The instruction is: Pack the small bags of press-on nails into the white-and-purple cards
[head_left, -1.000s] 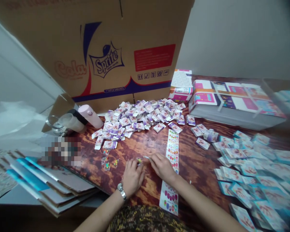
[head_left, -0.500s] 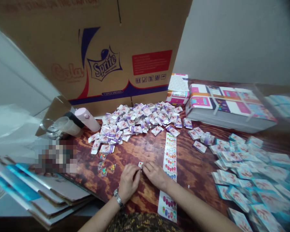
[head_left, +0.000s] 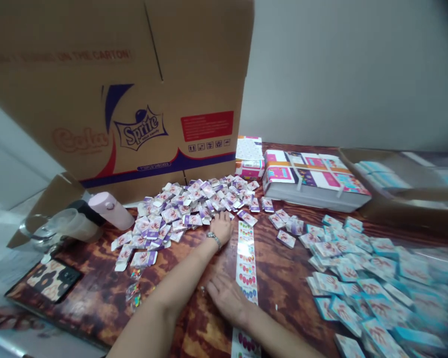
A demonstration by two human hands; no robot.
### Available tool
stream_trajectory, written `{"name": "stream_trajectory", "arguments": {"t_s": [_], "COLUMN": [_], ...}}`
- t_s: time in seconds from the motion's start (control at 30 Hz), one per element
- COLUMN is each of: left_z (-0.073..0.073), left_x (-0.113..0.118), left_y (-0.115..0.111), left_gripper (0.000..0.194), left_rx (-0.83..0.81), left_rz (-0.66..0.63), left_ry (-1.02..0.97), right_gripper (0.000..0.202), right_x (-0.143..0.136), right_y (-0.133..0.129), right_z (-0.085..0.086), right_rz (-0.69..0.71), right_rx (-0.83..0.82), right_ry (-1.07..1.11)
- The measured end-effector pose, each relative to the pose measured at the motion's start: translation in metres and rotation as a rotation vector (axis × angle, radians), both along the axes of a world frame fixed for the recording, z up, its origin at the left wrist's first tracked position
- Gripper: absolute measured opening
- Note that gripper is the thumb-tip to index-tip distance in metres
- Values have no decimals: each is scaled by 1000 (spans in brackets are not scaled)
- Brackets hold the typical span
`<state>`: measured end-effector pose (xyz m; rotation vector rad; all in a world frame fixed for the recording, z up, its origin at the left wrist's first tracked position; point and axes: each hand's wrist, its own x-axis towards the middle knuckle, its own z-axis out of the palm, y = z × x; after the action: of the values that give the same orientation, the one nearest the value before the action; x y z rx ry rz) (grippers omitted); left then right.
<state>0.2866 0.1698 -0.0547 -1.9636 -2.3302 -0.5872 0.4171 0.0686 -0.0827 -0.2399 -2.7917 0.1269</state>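
Observation:
My left hand (head_left: 221, 227), with a metal watch at the wrist, reaches to the front edge of the heap of small white and purple boxes (head_left: 171, 215). Its fingers touch a box there; whether they grip it is hard to tell. Lower down, my right hand (head_left: 226, 298) rests on the wooden table (head_left: 283, 318) with its fingers extended, beside a tiny clear piece (head_left: 203, 289). A long sticker strip (head_left: 246, 258) runs partly beneath the right hand and forearm. Small packets of colourful bits (head_left: 133, 293) lie left of my left forearm.
A large carton (head_left: 142, 99) stands at the back. Cups (head_left: 74, 224), a pink bottle (head_left: 111, 210) and a phone (head_left: 54, 279) are at left. Blue-white boxes (head_left: 358, 278) cover the right side, behind them a wrapped stack (head_left: 313, 186) and an open carton (head_left: 392, 199).
My left hand has moved forward, away from my right hand, to the box heap. The small item between both hands is no longer held there. The view has shifted, showing the phone.

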Motion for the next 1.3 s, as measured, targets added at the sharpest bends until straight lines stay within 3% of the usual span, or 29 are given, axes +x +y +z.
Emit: {"name": "stream_trajectory", "arguments": {"t_s": [0.07,0.17,0.37,0.5,0.6,0.77,0.87,1.03,1.3], "left_z": [-4,-6,2,9,14,23,27,32,38], "left_x": [-4,-11,-5,7,10,11,12,12,9], "left_y": [5,-6,-75,-118,-135,-146,-148,-149,-151], "left_gripper": [26,18,35,40,43,42,42,47,56], "left_rx": [-17,-29,9,104,195,181,131,40,43], "left_rz": [14,1,-102,-179,-200,-253,-327,-411,-414], "left_ry": [3,-4,-55,-134,-179,30,143,7,-183], "right_gripper": [14,20,19,20,19,8,19,21,27], "right_x": [14,34,44,37,32,30,32,36,35], "right_y": [8,31,74,80,78,81,87,90,68], "right_z": [8,26,63,69,71,78,79,77,63], "right_rz": [-57,-185,-352,-352,-321,-267,-186,-19,-236], "right_rx": [-66,-152,-479,-568,-606,-745,-881,-991,-1188], "right_ry": [19,65,286,260,161,18,-28,-64,111]}}
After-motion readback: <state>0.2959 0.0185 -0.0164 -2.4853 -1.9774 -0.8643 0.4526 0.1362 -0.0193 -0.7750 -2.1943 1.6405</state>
